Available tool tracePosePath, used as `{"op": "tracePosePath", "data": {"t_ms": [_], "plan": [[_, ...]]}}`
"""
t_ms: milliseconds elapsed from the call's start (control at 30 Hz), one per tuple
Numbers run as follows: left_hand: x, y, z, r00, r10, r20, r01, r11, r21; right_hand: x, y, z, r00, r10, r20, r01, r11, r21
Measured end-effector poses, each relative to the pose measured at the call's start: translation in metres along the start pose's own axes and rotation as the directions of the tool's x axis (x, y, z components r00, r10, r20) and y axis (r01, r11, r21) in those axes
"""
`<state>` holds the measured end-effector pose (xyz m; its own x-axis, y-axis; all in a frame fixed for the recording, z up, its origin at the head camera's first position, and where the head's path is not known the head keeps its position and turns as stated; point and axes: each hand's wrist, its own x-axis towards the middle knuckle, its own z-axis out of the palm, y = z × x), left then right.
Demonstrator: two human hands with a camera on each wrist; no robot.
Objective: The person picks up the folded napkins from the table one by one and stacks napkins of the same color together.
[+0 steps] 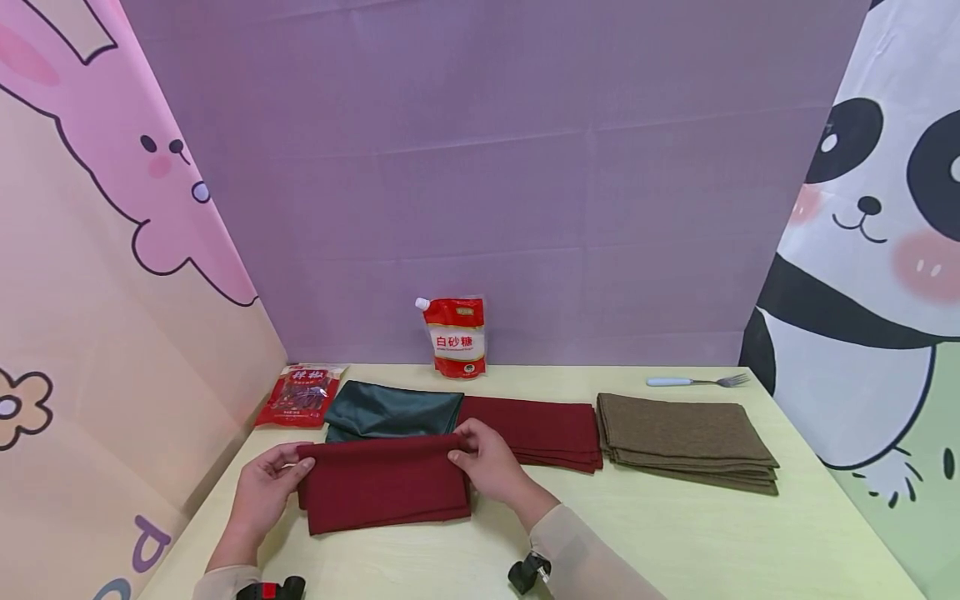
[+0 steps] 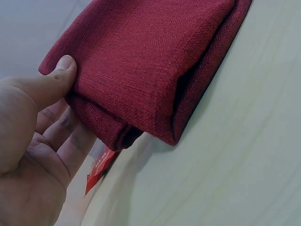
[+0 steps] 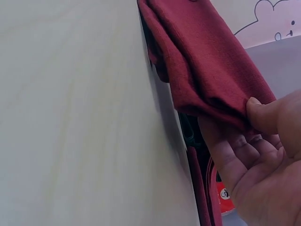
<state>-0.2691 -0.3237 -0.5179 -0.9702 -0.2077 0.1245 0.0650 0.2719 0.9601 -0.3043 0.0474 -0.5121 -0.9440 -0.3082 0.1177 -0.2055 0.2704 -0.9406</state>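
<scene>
I see a folded dark red woven cloth [image 1: 384, 483] lying flat on the pale yellow counter [image 1: 675, 533], near its front edge, left of centre. My left hand [image 1: 264, 492] pinches the cloth's far left corner, thumb [image 2: 56, 80] on top, fingers [image 2: 66, 136] tucked under the fold. My right hand [image 1: 491, 462] pinches the far right corner the same way: thumb [image 3: 268, 117] on top, fingers [image 3: 235, 155] underneath. Both hands hold cloth, not spread wide. The left wrist view shows the folded layers stacked, open edge toward the camera.

Just behind the cloth lies a folded dark green satin cloth [image 1: 393, 410], touching or nearly touching it. To its right sits a stack of folded dark red cloths [image 1: 540, 429], then, a little apart, a stack of folded olive-brown cloths [image 1: 686, 442]. At the back, a red and white stand-up pouch with a white spout [image 1: 454, 336] stands against the purple backdrop. A red snack packet [image 1: 300, 396] lies flat at the far left. A fork with a pale blue handle [image 1: 697, 381] lies at the far right, well apart from the hands.
</scene>
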Motion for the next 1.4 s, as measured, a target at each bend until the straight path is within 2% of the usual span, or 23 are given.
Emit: {"op": "tracePosePath", "data": {"t_ms": [433,800,1033,1200,1400], "plan": [[-0.005,0.003,0.003,0.996,0.087,0.011,-0.086,0.993,-0.080,0.003,-0.004,-0.006,0.999,-0.030,-0.023,0.030,1.000,-0.001],[-0.005,0.009,0.009,0.992,0.126,-0.031,-0.130,0.975,-0.181,0.002,-0.015,-0.017,0.997,-0.046,-0.068,0.045,0.999,-0.021],[-0.003,0.020,0.016,0.988,0.152,-0.039,-0.156,0.976,-0.149,0.003,-0.023,-0.029,0.995,-0.030,-0.094,0.028,0.999,-0.020],[-0.005,0.032,0.023,0.984,0.178,-0.025,-0.180,0.977,-0.117,0.002,-0.027,-0.038,0.992,-0.003,-0.124,0.005,1.000,0.018],[-0.006,0.041,0.030,0.981,0.193,-0.014,-0.193,0.975,-0.114,0.001,-0.032,-0.047,0.987,-0.015,-0.161,0.025,0.998,0.060]]}}
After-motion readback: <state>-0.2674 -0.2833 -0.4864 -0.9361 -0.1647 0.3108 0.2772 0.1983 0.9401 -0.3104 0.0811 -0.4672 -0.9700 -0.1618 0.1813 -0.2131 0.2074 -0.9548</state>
